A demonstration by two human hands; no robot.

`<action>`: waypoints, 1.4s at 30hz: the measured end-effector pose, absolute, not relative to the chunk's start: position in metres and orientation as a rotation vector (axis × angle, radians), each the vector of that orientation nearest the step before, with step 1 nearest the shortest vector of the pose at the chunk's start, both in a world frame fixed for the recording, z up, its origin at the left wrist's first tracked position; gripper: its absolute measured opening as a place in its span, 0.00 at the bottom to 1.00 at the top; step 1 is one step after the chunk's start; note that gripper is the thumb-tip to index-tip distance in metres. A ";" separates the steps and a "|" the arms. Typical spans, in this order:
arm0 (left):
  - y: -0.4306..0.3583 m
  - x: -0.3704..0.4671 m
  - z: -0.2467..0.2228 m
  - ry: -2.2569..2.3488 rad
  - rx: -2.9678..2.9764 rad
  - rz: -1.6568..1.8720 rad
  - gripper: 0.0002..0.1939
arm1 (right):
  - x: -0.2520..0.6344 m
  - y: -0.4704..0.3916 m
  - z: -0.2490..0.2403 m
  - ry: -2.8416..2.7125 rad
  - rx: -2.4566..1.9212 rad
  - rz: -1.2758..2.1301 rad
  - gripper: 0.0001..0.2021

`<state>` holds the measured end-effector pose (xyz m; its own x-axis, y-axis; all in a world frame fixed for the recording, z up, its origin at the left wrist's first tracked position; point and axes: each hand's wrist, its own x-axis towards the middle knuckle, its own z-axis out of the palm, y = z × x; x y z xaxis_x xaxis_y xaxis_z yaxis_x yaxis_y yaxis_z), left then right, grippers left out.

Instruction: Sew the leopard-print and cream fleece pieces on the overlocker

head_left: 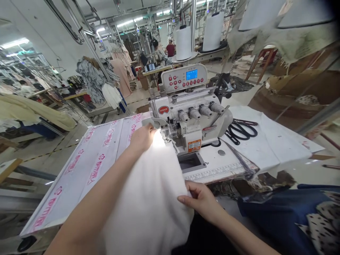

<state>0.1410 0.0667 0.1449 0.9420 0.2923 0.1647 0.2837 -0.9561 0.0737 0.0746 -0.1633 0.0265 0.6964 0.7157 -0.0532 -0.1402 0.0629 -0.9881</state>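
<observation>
White fabric (156,191) hangs from the sewing machine's (188,113) needle area down over the table's front edge. At the fabric's upper left edge, under the bright lamp light, my left hand (142,137) is closed on the cloth, beside the presser foot. Lower down, my right hand (200,200) pinches the right edge of the same fabric between thumb and fingers, in front of the table edge. The fabric's far end by the needle is washed out by glare.
Black-handled scissors (243,131) lie right of the machine on white paper (268,141). A printed plastic-covered table (106,152) extends left. Thread cones (183,44) stand behind. Dark blue cloth (278,212) is at lower right. Two people sit in the background.
</observation>
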 end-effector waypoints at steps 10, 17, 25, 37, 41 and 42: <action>0.088 0.164 0.142 0.451 3.069 0.324 0.14 | 0.081 -0.157 0.019 -0.510 -1.298 0.690 0.14; 0.105 0.185 0.142 0.433 3.088 0.348 0.14 | 0.081 -0.152 0.016 -0.455 -1.160 0.737 0.13; 0.120 0.208 0.144 0.407 3.125 0.391 0.13 | 0.083 -0.146 0.021 -0.460 -1.166 0.701 0.13; 0.130 0.225 0.156 0.409 3.049 0.573 0.13 | 0.092 -0.134 0.037 -0.590 -1.220 0.544 0.11; 0.126 0.172 0.160 0.435 2.964 0.625 0.22 | 0.075 -0.148 0.034 -0.639 -1.278 0.594 0.12; 0.121 0.143 0.159 0.406 2.953 0.612 0.27 | 0.070 -0.153 0.034 -0.654 -1.297 0.611 0.12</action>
